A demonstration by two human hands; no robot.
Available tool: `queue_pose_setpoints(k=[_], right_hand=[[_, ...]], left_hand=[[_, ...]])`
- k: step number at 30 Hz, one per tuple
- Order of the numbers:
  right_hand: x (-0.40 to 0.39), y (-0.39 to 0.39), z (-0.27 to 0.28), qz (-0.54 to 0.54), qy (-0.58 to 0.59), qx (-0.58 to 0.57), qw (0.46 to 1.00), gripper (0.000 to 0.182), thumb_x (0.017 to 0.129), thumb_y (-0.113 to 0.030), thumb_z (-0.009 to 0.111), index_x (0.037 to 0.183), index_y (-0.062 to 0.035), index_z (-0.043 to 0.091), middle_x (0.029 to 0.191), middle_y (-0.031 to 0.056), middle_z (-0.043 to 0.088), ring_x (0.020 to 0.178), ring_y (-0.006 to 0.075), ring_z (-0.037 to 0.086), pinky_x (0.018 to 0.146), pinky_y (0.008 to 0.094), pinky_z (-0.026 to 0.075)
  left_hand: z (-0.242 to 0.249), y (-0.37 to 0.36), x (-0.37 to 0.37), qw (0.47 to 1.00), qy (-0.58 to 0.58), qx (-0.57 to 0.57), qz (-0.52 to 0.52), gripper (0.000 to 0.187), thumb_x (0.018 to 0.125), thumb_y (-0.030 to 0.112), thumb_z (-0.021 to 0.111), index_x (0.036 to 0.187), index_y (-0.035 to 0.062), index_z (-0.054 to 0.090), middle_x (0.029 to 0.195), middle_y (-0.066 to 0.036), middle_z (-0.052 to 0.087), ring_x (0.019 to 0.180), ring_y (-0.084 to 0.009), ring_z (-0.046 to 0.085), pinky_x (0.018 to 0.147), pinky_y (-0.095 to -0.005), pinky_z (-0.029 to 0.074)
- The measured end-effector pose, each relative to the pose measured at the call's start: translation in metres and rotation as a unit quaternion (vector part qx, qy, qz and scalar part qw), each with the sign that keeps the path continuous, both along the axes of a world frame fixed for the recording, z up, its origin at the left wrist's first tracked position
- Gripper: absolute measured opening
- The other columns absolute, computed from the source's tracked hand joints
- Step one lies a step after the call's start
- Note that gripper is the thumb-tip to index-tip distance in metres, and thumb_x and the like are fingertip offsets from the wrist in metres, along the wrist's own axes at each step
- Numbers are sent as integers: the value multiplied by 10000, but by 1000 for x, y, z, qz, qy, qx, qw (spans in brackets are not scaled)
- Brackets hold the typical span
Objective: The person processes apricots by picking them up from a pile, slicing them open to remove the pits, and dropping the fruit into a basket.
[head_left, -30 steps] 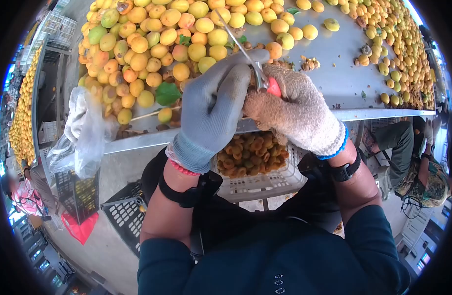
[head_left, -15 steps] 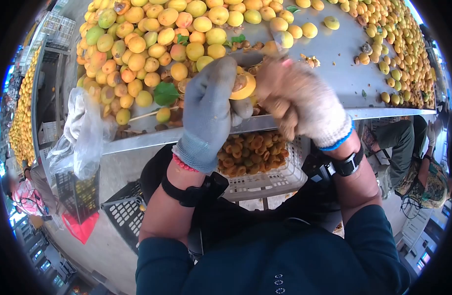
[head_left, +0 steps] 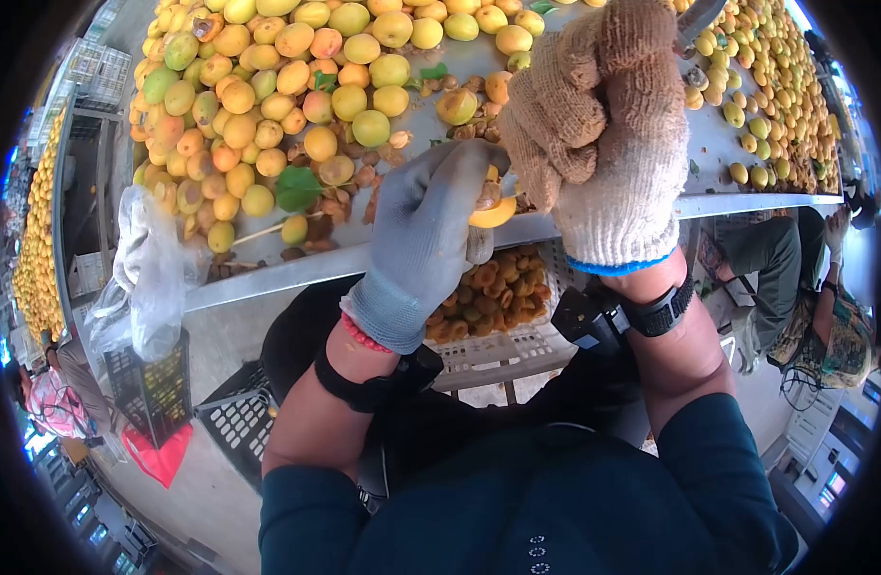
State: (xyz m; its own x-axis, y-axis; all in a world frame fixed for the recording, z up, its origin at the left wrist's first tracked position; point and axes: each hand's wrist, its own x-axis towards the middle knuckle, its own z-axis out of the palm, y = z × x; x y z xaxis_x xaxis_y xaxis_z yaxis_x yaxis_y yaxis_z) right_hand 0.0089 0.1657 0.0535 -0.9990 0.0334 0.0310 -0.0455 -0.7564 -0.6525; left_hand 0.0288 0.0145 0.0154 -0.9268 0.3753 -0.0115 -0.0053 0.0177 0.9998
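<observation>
My left hand, in a grey glove, is closed around a cut apricot with brown inside its opening. Just right of it and higher, my right hand, in a stained white knitted glove, has its fingers curled round a metal knife; only part of the blade shows at the top. The two hands are close together above the table's front edge. Whole apricots lie heaped on the metal table beyond my left hand, with brown scraps and a green leaf among them.
Below the table edge a white crate holds halved apricots. A plastic bag hangs at the left edge, above a black crate. More apricots lie at right. Parts of people show at both sides.
My right hand has risen away from the apricot, and the blade now shows. My left hand still holds the cut apricot, slightly lower and farther right. The view has shifted a little.
</observation>
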Motion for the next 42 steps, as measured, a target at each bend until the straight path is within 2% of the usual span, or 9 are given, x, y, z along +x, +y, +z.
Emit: queue_pose_setpoints(k=[5,11,16,19,25,29,34,37,42], right_hand=[[1,-7,10,10,-81,-84,993,300,1052,-329,456,827,-131,481,603,-24,416,452,96,370,390,256,327],[-20,4,-32,66,-143,-234,959,345,1052,-378,461,782,-167,424,585,-11,388,464,161,374,483,309,374],[-44,24,-45,-67,-36,103,992,264,1070,-331,383,1070,-122,543,785,-9,540,702,151,546,607,315,459],[-48,48,-10,-166,-103,115,974,238,1037,-269,464,851,-126,502,652,-16,469,514,94,422,428,253,350],[-60,145,-39,-197,-1,259,945,280,983,-309,599,970,-32,640,780,64,634,736,220,681,731,385,610],[-66,151,-48,-194,-28,480,855,303,954,-263,634,1079,11,657,825,83,660,678,192,675,654,358,610],[-111,121,-38,51,-108,852,511,370,906,-225,642,1255,-102,645,736,87,638,653,143,650,569,299,534],[-111,103,-62,54,-11,912,407,293,882,-298,642,1075,-79,657,920,183,705,882,389,680,756,470,537],[-87,100,-55,8,9,852,524,263,871,-183,651,1108,-69,630,816,127,663,756,248,664,668,388,534]], left_hand=[[-37,1,6,968,201,-148,34,286,952,57,553,1234,6,558,1081,-102,586,661,-130,565,504,-253,432],[-22,25,4,990,-43,5,134,437,1041,383,432,1074,-14,611,789,-57,577,553,-110,514,475,-240,389],[-11,12,-7,962,-253,100,20,567,1055,495,389,922,19,666,611,-24,553,490,-79,466,462,-218,350],[5,4,-9,979,-196,1,53,517,1052,459,423,908,24,663,614,-30,567,499,-79,486,461,-213,363],[12,-30,-6,960,101,-23,-258,306,924,91,521,1159,-56,651,1165,-176,671,1141,-257,614,1028,-393,438],[14,-31,-11,980,116,-48,-152,297,886,6,609,1178,-39,644,1132,-187,676,1072,-275,657,946,-347,495],[4,-17,-6,982,85,-24,-170,223,939,18,577,1140,-46,650,1027,-156,693,893,-202,669,810,-308,515],[1,-13,-7,984,79,-39,-155,219,948,27,570,1138,-51,646,1003,-143,697,888,-179,666,808,-298,514],[2,-17,-10,993,-74,37,-89,270,1028,123,487,1145,-60,648,1026,-123,708,920,-186,678,836,-301,534]])
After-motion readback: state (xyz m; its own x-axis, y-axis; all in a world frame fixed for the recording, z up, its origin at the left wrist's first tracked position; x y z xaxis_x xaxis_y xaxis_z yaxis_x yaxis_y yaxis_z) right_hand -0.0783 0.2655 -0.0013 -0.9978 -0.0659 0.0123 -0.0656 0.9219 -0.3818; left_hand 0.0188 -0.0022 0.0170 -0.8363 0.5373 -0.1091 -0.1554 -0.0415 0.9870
